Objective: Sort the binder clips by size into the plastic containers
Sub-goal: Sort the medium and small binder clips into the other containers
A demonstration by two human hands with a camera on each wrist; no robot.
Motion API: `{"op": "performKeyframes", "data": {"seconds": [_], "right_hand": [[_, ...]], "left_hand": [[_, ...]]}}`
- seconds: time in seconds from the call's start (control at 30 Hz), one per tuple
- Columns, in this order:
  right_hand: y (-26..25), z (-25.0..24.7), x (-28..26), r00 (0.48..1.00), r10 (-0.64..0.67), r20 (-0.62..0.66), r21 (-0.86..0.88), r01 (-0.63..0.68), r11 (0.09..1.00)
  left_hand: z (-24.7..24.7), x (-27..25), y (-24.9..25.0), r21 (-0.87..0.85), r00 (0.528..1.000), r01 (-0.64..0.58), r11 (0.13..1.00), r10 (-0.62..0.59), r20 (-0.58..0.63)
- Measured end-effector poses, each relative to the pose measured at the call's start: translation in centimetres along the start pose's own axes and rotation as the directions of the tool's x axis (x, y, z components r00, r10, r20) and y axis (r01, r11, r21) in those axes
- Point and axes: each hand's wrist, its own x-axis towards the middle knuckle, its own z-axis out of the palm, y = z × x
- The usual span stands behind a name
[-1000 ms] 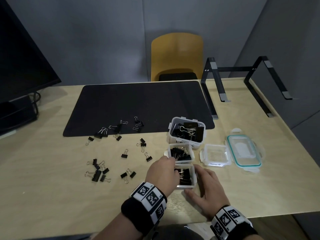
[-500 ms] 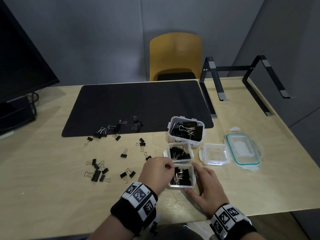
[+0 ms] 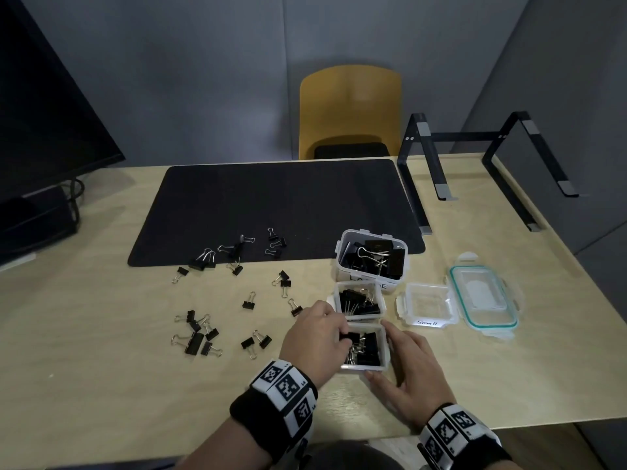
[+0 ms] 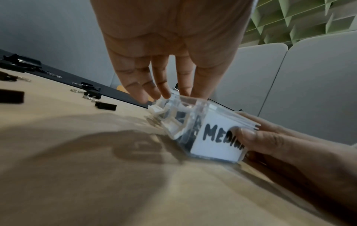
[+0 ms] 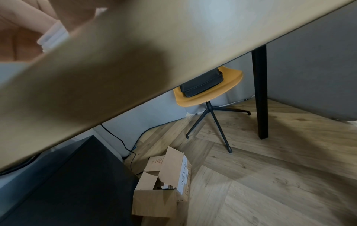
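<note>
Here, on the wooden desk, near the front edge: a small clear container labelled "MEDIUM", holding black binder clips. Right hand wrapped around that container from its 4 o'clock side, thumb pressed to the label face, fingers along the right wall. Left hand over the container's 9 o'clock rim, fingertips dipped at the open top beside a black clip; cannot tell whether the fingers actually pinch it. Hands close together, one on each side of the box.

Just beyond, at 12 o'clock and touching or nearly so: a second small container with clips inside. Farther at 12 o'clock: a taller tub with bigger clips, on the front corner of the black desk mat. At 2 o'clock from the held box: an empty container marked "Small", and just beside that, a teal-edged lid.

Loose binder clips scattered from 9 to 11 o'clock, some on the mat's front edge.

Elsewhere: a monitor at far left, a black stand at far right, a yellow chair behind the desk.
</note>
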Motion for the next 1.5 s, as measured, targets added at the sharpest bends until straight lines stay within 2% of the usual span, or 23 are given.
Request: {"op": "performKeyframes", "data": {"seconds": [0.13,0.27,0.37,0.47,0.63,0.73,0.97,1.1,1.23,1.3,1.43,1.5], "right_hand": [[0.0,0.0,0.1,1.000,-0.027,-0.002,-0.003,0.027,1.000],[0.3,0.0,0.2,0.999,-0.047,0.009,-0.018,0.047,0.999],[0.4,0.0,0.2,0.998,-0.062,0.004,-0.028,0.062,0.998],[0.3,0.0,0.3,0.997,-0.075,-0.005,-0.026,0.075,0.997],[0.7,0.2,0.2,0.997,-0.079,-0.003,-0.053,0.078,0.996],[0.8,0.3,0.2,0.997,-0.076,0.015,-0.061,0.077,0.995],[0.9,0.4,0.2,0.996,-0.085,0.017,-0.052,0.085,0.995],[0.9,0.3,0.2,0.996,-0.089,0.006,-0.050,0.089,0.995],[1.0,0.4,0.2,0.996,-0.090,0.003,-0.048,0.090,0.995],[1.1,0.5,0.2,0.997,-0.077,0.014,-0.052,0.078,0.996],[1.2,0.5,0.3,0.997,-0.075,0.037,-0.052,0.077,0.996],[1.2,0.6,0.3,0.997,-0.064,0.041,-0.051,0.066,0.997]], "left_hand": [[-1.1,0.3,-0.9,-0.057,0.995,0.016,0.998,-0.021,-0.094],[-4.3,1.8,-4.0,-0.082,0.955,0.184,0.979,-0.198,-0.220],[-6.9,3.3,-7.2,-0.075,0.885,0.336,0.939,-0.342,-0.318],[-8.9,4.7,-9.7,-0.082,0.788,0.486,0.870,-0.477,-0.390],[-11.1,7.5,-13.2,-0.072,0.621,0.738,0.671,-0.717,-0.317],[-11.1,8.6,-15.1,-0.012,0.585,0.793,0.609,-0.766,-0.266],[-10.5,9.1,-17.0,0.018,0.589,0.790,0.612,-0.752,-0.296],[-10.8,8.5,-16.2,-0.024,0.613,0.748,0.663,-0.704,-0.359],[-11.1,6.8,-13.7,-0.085,0.683,0.643,0.761,-0.619,-0.387],[-10.7,5.6,-11.5,-0.157,0.733,0.552,0.819,-0.566,-0.377],[-9.6,2.9,-6.3,-0.240,0.868,0.368,0.898,-0.424,-0.256],[-9.0,1.7,-3.8,-0.283,0.917,0.313,0.907,-0.366,-0.160]]}}
